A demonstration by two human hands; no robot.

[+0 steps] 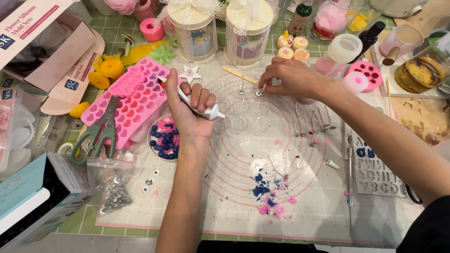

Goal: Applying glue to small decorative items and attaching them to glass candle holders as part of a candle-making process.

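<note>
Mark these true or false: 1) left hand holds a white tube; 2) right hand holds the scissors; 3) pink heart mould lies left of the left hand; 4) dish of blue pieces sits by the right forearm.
1) True: the left hand grips a white tube.
2) False: the right hand pinches a small metal piece; the green scissors lie untouched.
3) True: pink heart mould.
4) False: the dish of blue pieces sits beside the left wrist.

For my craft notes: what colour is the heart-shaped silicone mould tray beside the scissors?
The heart-cavity silicone mould tray is bright pink, seen best in the head view.
</note>
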